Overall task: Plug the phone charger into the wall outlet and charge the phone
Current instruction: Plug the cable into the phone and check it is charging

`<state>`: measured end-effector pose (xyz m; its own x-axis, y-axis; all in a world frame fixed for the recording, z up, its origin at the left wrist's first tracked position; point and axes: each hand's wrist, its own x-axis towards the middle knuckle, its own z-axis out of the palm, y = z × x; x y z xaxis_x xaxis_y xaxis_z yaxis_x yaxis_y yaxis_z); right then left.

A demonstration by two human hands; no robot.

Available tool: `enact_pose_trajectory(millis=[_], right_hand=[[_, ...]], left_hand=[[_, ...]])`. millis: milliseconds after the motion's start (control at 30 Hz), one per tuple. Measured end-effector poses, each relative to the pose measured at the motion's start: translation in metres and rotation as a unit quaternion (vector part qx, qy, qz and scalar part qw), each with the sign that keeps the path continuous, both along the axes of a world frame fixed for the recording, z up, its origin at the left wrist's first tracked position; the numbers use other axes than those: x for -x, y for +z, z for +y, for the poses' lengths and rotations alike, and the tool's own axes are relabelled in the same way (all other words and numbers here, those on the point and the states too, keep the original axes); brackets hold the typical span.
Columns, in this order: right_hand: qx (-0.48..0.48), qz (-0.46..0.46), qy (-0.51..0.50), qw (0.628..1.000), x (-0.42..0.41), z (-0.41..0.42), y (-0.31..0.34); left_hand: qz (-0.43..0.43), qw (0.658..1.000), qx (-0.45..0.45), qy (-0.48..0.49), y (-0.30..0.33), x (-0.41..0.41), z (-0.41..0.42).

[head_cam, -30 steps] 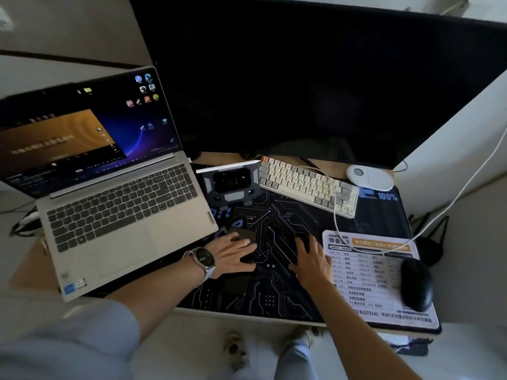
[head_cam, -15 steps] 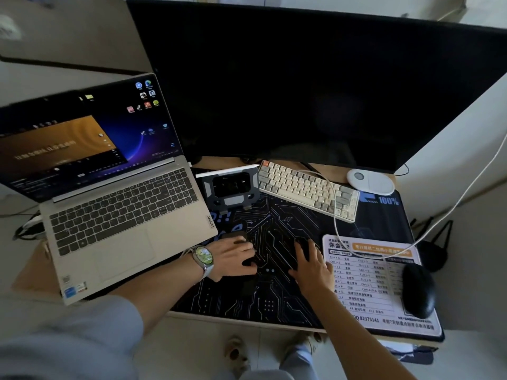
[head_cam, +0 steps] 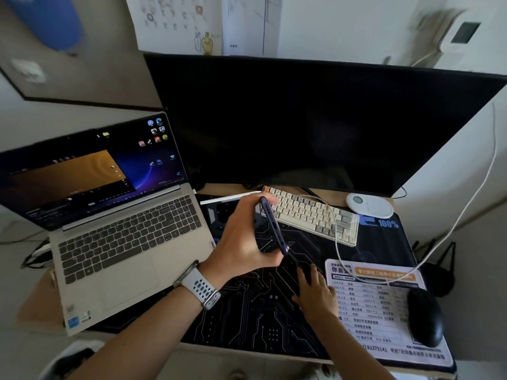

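Left hand (head_cam: 241, 242) at frame centre holds the dark phone (head_cam: 274, 226) edge-on, raised above the table, fingers (head_cam: 270, 200) curled round its far edge and thumb under. Right hand (head_cam: 315, 294), lower right of centre, lies flat on the dark desk mat (head_cam: 247, 311), fingers spread & relaxed, gripping nothing; its tips reach toward the loose end of a white cable (head_cam: 336, 237), prob the charger lead, which loops over the keyboard (head_cam: 310, 215) and runs up the right edge. No plug or outlet clearly seen, so plugging in looks undone, cable not yet in phone: task seems early. Table also carries an open laptop (head_cam: 109, 229) at left, big dark monitor (head_cam: 315, 119) behind, white round device (head_cam: 369, 205), black mouse (head_cam: 425, 316) on a printed pad (head_cam: 378, 297) lower right. Pale wall w/ paper sheets (head_cam: 192, 23) upper centre
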<state>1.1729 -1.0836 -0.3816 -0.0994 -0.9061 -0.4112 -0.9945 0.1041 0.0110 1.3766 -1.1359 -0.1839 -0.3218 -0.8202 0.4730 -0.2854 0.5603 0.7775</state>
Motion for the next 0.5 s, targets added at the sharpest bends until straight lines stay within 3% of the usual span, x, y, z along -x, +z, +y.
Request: enact_pose_trajectory(millis=[100, 200, 267, 367, 433, 500], right_hand=[[-0.009, -0.04, -0.026, 0.999, -0.007, -0.017, 0.032], [0.086, -0.171, -0.041, 0.981, -0.015, -0.047, 0.093], [0.205, -0.295, -0.028, 0.933, -0.019, -0.059, 0.146], [0.342, -0.464, 0.022, 0.817, -0.023, -0.055, 0.233], [0.382, -0.53, 0.063, 0.754, -0.026, -0.043, 0.283], [0.408, -0.557, 0.114, 0.715, -0.03, -0.027, 0.323]], left_hand=[[0.034, 0.998, 0.055, 0.001, 0.03, -0.002, -0.002], [0.05, 0.995, 0.083, -0.004, 0.049, -0.005, 0.0], [0.052, 0.994, 0.096, 0.004, 0.058, -0.007, 0.001], [0.064, 0.991, 0.12, 0.006, 0.076, -0.007, 0.001], [0.062, 0.987, 0.148, 0.014, 0.089, -0.007, 0.0], [0.072, 0.985, 0.157, 0.023, 0.101, -0.007, 0.0]])
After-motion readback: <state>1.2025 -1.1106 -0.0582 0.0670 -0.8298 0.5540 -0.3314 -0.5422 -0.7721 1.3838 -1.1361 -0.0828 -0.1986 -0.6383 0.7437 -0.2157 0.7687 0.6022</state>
